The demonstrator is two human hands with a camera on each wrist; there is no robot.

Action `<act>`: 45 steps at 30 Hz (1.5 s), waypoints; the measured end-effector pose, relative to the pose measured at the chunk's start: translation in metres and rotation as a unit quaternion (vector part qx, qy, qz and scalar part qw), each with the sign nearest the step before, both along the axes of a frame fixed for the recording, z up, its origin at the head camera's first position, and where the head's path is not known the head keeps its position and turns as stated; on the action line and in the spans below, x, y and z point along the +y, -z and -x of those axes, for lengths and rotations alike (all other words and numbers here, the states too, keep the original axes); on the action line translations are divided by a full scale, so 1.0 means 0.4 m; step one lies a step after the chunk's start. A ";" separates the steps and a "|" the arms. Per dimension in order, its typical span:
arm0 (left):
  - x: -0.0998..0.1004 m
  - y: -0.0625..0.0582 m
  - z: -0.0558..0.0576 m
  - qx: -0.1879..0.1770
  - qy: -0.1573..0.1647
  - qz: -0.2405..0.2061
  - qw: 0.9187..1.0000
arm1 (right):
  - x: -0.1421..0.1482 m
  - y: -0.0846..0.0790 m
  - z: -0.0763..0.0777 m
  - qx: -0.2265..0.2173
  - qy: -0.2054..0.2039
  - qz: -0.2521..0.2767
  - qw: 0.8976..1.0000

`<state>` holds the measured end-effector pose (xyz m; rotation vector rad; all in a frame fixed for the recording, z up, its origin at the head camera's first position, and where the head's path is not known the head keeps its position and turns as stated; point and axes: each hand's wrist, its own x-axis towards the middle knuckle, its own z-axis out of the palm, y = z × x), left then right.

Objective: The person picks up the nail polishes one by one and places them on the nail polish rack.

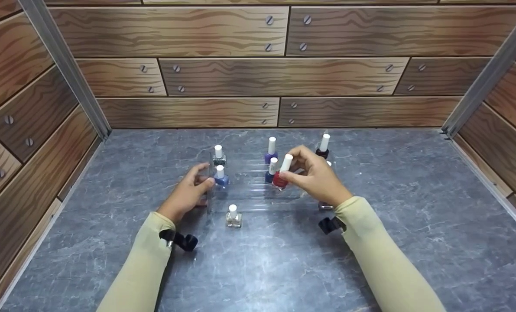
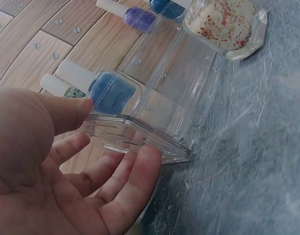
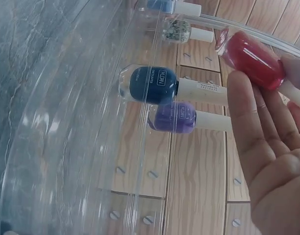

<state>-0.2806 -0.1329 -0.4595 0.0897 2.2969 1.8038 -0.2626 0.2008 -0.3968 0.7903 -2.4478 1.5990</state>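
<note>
My right hand (image 1: 318, 180) pinches a red nail polish bottle (image 3: 253, 58) with a white cap, held tilted above a clear stepped rack (image 1: 245, 197). At the rack's left end, my left hand (image 1: 186, 193) holds the side panel, thumb at its edge and fingers on the outer face. Close to that thumb stands a light blue bottle (image 2: 112, 93), with a glitter bottle (image 1: 219, 159) behind it. Near the red one, a dark blue bottle (image 3: 152, 85) and a purple bottle (image 3: 174, 117) stand on the rack's steps.
A clear bottle with coloured flecks (image 1: 233, 219) stands on the marbled tabletop (image 1: 258, 268) before the rack. A dark bottle (image 1: 322, 152) is at the rack's right; another bottle (image 1: 326, 206) is partly hidden by my right wrist. Wood-patterned walls (image 1: 223, 78) enclose three sides.
</note>
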 end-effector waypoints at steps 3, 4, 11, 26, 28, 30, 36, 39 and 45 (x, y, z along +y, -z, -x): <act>0.001 0.000 -0.001 -0.001 -0.001 -0.001 1.000 | 0.002 0.002 0.001 0.005 0.001 -0.015 1.000; 0.001 0.001 -0.001 -0.001 0.000 -0.001 1.000 | 0.004 0.003 0.001 0.005 0.001 -0.019 1.000; -0.002 0.002 0.002 0.005 0.004 0.002 1.000 | 0.007 0.015 0.008 0.009 0.006 -0.042 0.999; -0.001 0.004 0.001 0.005 0.000 -0.001 1.000 | -0.003 0.038 0.015 0.018 -0.026 -0.138 0.990; 0.000 0.004 0.001 0.006 0.001 -0.001 1.000 | -0.004 0.042 0.016 0.019 -0.030 -0.149 0.988; 0.001 0.003 0.001 0.008 0.000 -0.001 1.000 | -0.005 0.045 0.017 0.020 -0.033 -0.157 0.987; 0.001 0.000 0.001 0.008 0.000 -0.003 1.000 | -0.007 0.054 0.019 0.020 -0.043 -0.168 0.985; 0.001 -0.001 0.000 0.005 -0.002 -0.004 1.000 | -0.008 0.059 0.019 0.012 -0.053 -0.181 0.982; 0.000 -0.001 -0.001 0.005 0.001 -0.002 1.000 | -0.011 0.064 0.019 -0.010 -0.078 -0.204 0.976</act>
